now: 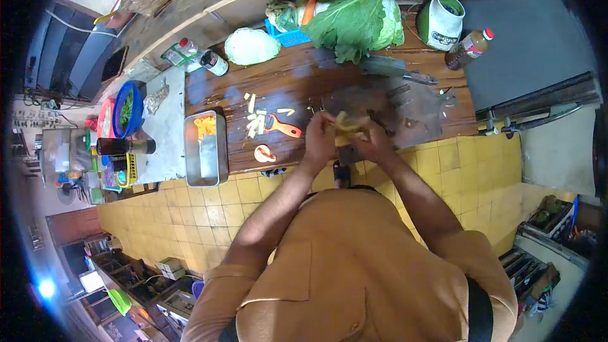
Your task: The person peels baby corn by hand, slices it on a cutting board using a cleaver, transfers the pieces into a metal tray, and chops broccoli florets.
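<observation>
Both hands meet over the table's near edge: the left hand (pixel 322 138) and the right hand (pixel 373 142) close their fingers on a curved yellowish piece (pixel 345 121) between them. From that piece, an orange-handled peeler (pixel 286 128) and pale cut sticks (pixel 256 124) lie at nine o'clock, a metal tray (pixel 222 152) farther out that way, and a cleaver (pixel 382 66) at one o'clock.
</observation>
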{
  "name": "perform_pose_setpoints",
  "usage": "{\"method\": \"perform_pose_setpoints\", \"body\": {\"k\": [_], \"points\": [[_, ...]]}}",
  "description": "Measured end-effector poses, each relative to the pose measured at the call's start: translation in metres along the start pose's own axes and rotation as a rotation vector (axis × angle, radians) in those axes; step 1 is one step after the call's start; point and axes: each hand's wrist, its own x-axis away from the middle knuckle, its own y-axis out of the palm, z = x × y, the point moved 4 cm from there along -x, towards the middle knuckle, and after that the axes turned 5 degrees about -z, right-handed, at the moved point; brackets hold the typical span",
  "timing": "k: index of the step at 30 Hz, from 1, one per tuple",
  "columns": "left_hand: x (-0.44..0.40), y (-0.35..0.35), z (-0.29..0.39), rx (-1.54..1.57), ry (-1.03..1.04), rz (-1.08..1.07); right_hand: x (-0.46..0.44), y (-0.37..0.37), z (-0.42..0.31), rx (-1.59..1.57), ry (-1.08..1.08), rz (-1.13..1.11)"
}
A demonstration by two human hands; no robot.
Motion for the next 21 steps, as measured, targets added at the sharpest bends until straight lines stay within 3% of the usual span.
{"method": "perform_pose_setpoints", "body": {"k": [2,4,6,8,13,15,16,18,21], "points": [[-0.003,-0.005,-0.038,0.418,-0.357,0.108,0.009,0.006,0.035,-0.276,0.057,0.168],[-0.005,-0.006,-0.05,0.336,-0.307,-0.016,0.012,-0.01,0.025,-0.249,0.116,0.207],[0.0,0.002,-0.048,0.657,-0.602,0.095,0.011,-0.017,0.021,-0.223,0.181,0.249],[-0.002,0.01,-0.075,0.516,-0.574,-0.014,0.01,-0.033,0.018,-0.416,0.011,0.613],[-0.003,0.012,-0.094,0.124,-0.489,-0.277,-0.002,-0.055,0.001,-0.647,0.146,0.53],[-0.009,-0.004,-0.051,-0.19,-0.198,-0.159,-0.007,-0.054,-0.02,-0.647,0.142,0.447],[-0.008,-0.01,-0.026,-0.192,-0.201,-0.152,-0.012,-0.051,-0.036,-0.523,0.112,0.418],[0.003,-0.016,0.022,0.312,-0.328,-0.264,-0.021,-0.042,-0.061,-0.405,0.081,0.372],[0.014,-0.042,0.058,0.235,-0.232,-0.168,-0.033,-0.02,-0.089,-0.266,0.11,0.191]]}}
